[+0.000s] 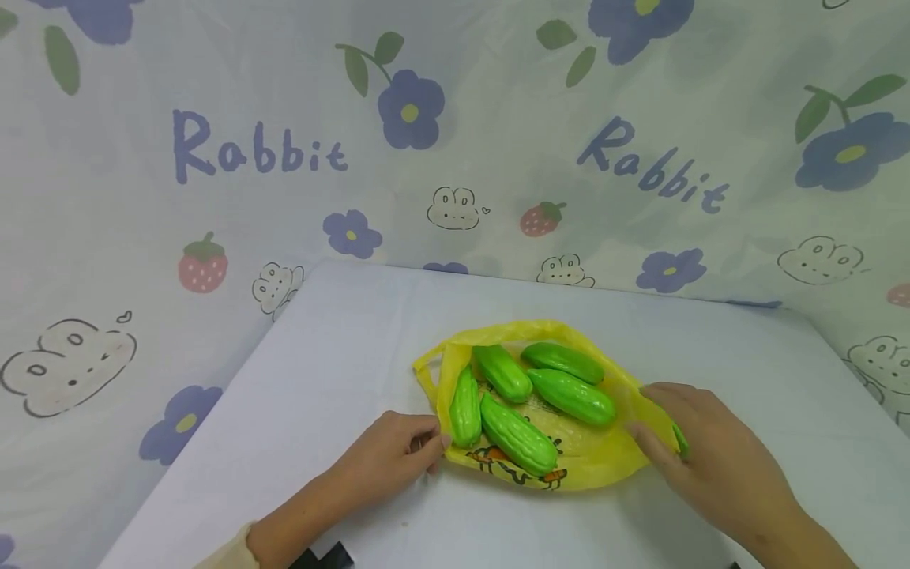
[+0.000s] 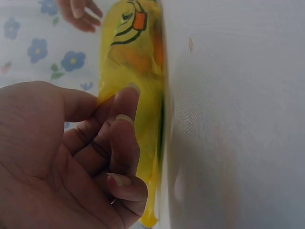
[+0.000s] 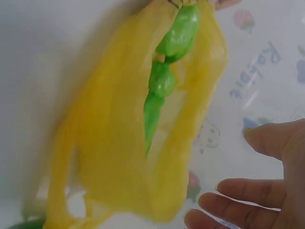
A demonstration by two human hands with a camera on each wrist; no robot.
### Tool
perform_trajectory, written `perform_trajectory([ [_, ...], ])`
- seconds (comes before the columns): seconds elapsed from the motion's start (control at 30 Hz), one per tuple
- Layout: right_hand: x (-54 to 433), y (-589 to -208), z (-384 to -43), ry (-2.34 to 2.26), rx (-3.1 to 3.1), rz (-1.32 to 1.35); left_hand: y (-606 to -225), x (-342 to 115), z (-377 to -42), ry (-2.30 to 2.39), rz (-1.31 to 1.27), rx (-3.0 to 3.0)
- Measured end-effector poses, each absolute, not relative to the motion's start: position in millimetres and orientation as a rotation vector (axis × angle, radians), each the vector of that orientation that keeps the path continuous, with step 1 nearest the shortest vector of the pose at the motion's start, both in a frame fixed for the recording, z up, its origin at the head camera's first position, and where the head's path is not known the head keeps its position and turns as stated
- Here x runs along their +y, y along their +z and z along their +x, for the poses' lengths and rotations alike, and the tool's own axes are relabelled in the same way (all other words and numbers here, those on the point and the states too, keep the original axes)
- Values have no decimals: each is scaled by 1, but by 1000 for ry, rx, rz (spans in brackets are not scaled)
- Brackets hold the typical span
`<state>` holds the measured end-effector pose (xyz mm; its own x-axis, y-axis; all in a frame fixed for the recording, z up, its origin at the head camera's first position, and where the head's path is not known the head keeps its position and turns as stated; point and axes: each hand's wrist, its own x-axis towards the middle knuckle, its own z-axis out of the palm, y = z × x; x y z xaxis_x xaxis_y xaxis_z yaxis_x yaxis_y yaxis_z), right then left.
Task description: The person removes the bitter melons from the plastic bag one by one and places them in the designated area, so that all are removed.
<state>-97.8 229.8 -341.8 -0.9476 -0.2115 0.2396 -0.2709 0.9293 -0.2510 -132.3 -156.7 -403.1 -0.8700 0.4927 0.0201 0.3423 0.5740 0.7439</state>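
A yellow plastic bag [image 1: 597, 466] with a printed cartoon pattern lies on the white table, its mouth spread toward me. Inside it are several bright green, ridged, cucumber-shaped vegetables [image 1: 517, 436]. My left hand [image 1: 394, 454] pinches the bag's left edge between thumb and fingers, as the left wrist view also shows. At the bag's right end is my right hand [image 1: 718, 450], thumb and fingers spread apart. In the right wrist view those fingers [image 3: 238, 207] are beside the bag with nothing between them. Another green piece [image 1: 680, 440] peeks out past the bag's right side, mostly hidden by the hand.
The white tabletop [image 1: 355, 332] runs back to a hanging cloth [image 1: 498, 142] printed with flowers, rabbits and strawberries. A small black object [image 1: 332, 557] lies at the front edge, below my left forearm. A loop handle [image 1: 424, 378] of the bag sticks out at its left.
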Motion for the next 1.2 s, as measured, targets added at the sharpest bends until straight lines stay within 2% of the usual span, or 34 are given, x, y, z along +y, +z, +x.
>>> perform_trajectory([
  [0.3,196,-351,-105,390,-2772,608,-404,-155,-132,1176,710,2634],
  [0.67,162,-374,-116,390,-2913,757,-404,-157,-131,1170,702,2641],
  [0.97,147,-380,-119,416,-3053,726,-403,-156,-132,1178,708,2636],
  [1.2,150,-386,-116,415,-3015,808,-403,-156,-132,1160,701,2643],
])
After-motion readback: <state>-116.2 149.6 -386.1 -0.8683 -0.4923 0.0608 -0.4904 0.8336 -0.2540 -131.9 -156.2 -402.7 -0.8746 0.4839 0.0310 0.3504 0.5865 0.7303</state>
